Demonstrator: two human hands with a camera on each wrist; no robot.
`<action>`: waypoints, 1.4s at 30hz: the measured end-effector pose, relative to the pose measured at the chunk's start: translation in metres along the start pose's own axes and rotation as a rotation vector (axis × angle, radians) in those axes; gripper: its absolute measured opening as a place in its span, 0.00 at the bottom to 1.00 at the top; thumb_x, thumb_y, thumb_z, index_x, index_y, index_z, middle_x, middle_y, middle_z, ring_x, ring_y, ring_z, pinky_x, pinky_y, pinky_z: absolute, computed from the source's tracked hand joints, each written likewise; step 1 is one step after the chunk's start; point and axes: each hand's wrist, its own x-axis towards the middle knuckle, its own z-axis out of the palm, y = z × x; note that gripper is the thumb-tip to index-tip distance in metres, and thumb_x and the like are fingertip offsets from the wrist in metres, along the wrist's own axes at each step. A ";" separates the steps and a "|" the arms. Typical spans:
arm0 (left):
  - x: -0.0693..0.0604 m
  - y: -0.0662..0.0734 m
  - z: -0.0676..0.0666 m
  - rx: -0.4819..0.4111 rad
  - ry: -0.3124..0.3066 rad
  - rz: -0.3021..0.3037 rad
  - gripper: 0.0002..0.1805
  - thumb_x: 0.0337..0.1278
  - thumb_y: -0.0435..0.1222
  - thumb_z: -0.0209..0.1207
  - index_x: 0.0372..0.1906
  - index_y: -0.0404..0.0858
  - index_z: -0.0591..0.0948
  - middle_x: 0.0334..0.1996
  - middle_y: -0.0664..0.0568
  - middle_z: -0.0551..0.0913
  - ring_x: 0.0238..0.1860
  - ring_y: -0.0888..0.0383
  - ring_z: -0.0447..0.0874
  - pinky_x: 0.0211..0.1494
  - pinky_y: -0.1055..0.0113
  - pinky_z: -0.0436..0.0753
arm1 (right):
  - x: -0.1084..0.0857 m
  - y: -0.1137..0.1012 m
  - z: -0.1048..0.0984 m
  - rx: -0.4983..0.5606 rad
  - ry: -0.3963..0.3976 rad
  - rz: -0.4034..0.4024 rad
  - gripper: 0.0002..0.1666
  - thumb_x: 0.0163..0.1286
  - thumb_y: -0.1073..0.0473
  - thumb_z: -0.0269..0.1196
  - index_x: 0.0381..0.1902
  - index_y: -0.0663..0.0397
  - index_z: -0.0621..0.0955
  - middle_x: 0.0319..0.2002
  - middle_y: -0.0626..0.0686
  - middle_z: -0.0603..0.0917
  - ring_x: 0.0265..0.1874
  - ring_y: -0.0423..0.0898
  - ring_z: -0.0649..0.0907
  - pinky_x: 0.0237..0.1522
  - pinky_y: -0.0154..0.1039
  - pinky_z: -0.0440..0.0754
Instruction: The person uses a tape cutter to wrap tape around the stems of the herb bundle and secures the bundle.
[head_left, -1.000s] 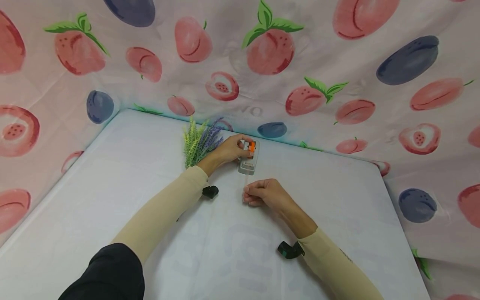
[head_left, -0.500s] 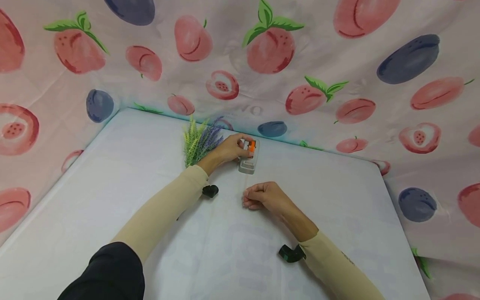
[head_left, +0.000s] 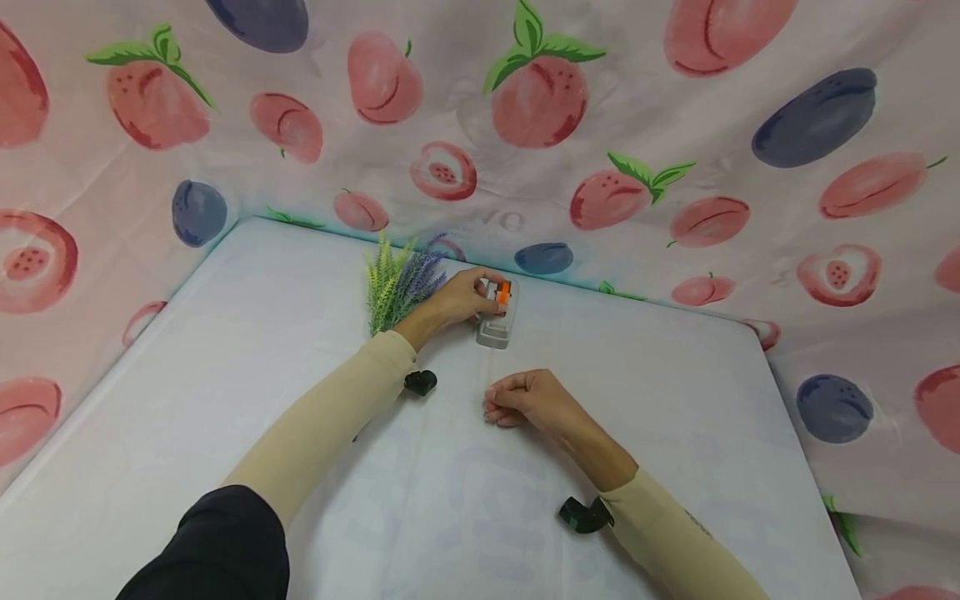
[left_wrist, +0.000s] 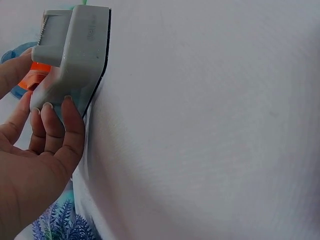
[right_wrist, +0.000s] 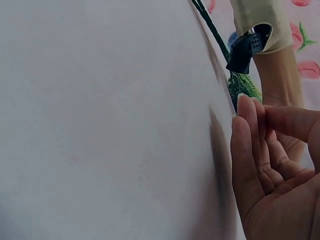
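Observation:
A grey tape dispenser (head_left: 492,337) with an orange hub (head_left: 503,292) stands near the far edge of the white table. My left hand (head_left: 455,297) grips it around the roll. In the left wrist view, thumb and fingers lie about the dispenser (left_wrist: 87,50) near its serrated cutter. Closer to me, my right hand (head_left: 536,404) pinches the end of a strip of clear tape (head_left: 491,363), which runs faintly back to the dispenser. The right wrist view shows this hand (right_wrist: 280,175) with thumb against fingertips; the clear tape is hard to make out there.
Artificial yellow-green and purple flower sprigs (head_left: 405,287) lie left of the dispenser, beside my left wrist. A fruit-patterned cloth (head_left: 465,92) hangs behind the white table (head_left: 660,400). Black wrist cameras (head_left: 585,515) stick out from both sleeves.
My right hand has drawn slightly back toward me, away from the dispenser, lengthening the gap. The left hand and the dispenser stay in place.

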 end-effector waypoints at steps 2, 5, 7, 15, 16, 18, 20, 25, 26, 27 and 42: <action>-0.001 0.001 0.000 -0.003 -0.001 -0.003 0.27 0.58 0.35 0.72 0.63 0.45 0.79 0.37 0.47 0.70 0.29 0.55 0.67 0.34 0.55 0.76 | -0.001 0.000 0.000 -0.002 -0.003 0.001 0.13 0.71 0.65 0.64 0.47 0.72 0.84 0.33 0.56 0.90 0.31 0.44 0.89 0.38 0.36 0.87; -0.001 0.001 0.000 -0.010 -0.002 -0.007 0.27 0.58 0.35 0.72 0.64 0.45 0.79 0.37 0.48 0.70 0.29 0.55 0.67 0.34 0.55 0.76 | -0.004 0.000 0.001 -0.006 -0.025 -0.007 0.12 0.72 0.66 0.63 0.46 0.72 0.84 0.33 0.57 0.90 0.31 0.44 0.89 0.38 0.37 0.87; -0.001 0.001 0.000 -0.011 -0.002 -0.008 0.28 0.58 0.35 0.72 0.64 0.46 0.79 0.37 0.48 0.70 0.29 0.55 0.66 0.34 0.55 0.76 | -0.006 0.000 0.002 -0.008 -0.039 -0.009 0.13 0.71 0.65 0.64 0.46 0.73 0.84 0.33 0.57 0.90 0.31 0.44 0.89 0.38 0.37 0.87; 0.000 0.000 0.000 -0.006 -0.001 -0.009 0.28 0.58 0.36 0.72 0.63 0.46 0.79 0.36 0.48 0.70 0.28 0.56 0.66 0.33 0.57 0.75 | -0.011 0.003 0.004 -0.020 -0.045 -0.004 0.13 0.71 0.64 0.65 0.46 0.72 0.84 0.33 0.57 0.90 0.31 0.45 0.89 0.38 0.38 0.87; 0.000 0.000 0.000 -0.006 -0.001 -0.008 0.28 0.58 0.36 0.72 0.63 0.46 0.79 0.37 0.48 0.70 0.28 0.56 0.66 0.33 0.57 0.74 | -0.011 0.003 0.004 -0.021 -0.044 -0.003 0.13 0.71 0.64 0.65 0.46 0.71 0.84 0.33 0.57 0.90 0.31 0.45 0.89 0.38 0.38 0.87; 0.000 0.000 0.000 -0.008 -0.001 -0.008 0.27 0.58 0.35 0.72 0.63 0.46 0.79 0.36 0.48 0.70 0.28 0.56 0.65 0.33 0.57 0.74 | -0.012 0.004 0.004 -0.019 -0.048 -0.003 0.12 0.71 0.64 0.65 0.45 0.71 0.84 0.33 0.57 0.90 0.31 0.45 0.89 0.37 0.37 0.87; 0.000 0.000 0.000 -0.010 -0.001 -0.007 0.27 0.58 0.35 0.72 0.63 0.46 0.79 0.36 0.48 0.70 0.27 0.56 0.65 0.33 0.57 0.74 | -0.012 0.004 0.005 -0.015 -0.055 -0.002 0.12 0.71 0.64 0.65 0.45 0.71 0.84 0.33 0.57 0.90 0.32 0.45 0.89 0.37 0.37 0.87; 0.001 0.000 0.001 -0.007 0.001 -0.003 0.26 0.59 0.35 0.72 0.63 0.45 0.79 0.36 0.48 0.70 0.27 0.56 0.65 0.33 0.57 0.74 | -0.014 0.007 0.007 -0.015 -0.069 -0.008 0.11 0.71 0.64 0.64 0.45 0.70 0.84 0.33 0.57 0.90 0.32 0.45 0.89 0.37 0.37 0.87; 0.001 0.000 0.001 -0.006 0.001 -0.002 0.27 0.59 0.35 0.72 0.63 0.45 0.79 0.36 0.48 0.70 0.27 0.56 0.65 0.33 0.57 0.74 | -0.014 0.008 0.007 -0.016 -0.068 -0.007 0.11 0.71 0.64 0.64 0.45 0.69 0.84 0.33 0.57 0.90 0.32 0.45 0.89 0.37 0.37 0.87; 0.000 0.000 0.001 -0.005 0.001 -0.003 0.27 0.59 0.35 0.72 0.63 0.45 0.79 0.36 0.48 0.70 0.27 0.56 0.65 0.33 0.57 0.74 | -0.014 0.008 0.008 -0.019 -0.068 -0.005 0.11 0.72 0.64 0.64 0.45 0.69 0.84 0.33 0.57 0.90 0.32 0.45 0.89 0.36 0.37 0.87; 0.000 0.001 0.000 0.009 0.000 -0.005 0.27 0.59 0.35 0.71 0.64 0.44 0.79 0.36 0.48 0.70 0.27 0.56 0.65 0.34 0.56 0.75 | -0.019 0.011 0.010 -0.048 -0.099 0.015 0.11 0.72 0.63 0.64 0.43 0.69 0.85 0.33 0.57 0.89 0.32 0.45 0.90 0.35 0.37 0.87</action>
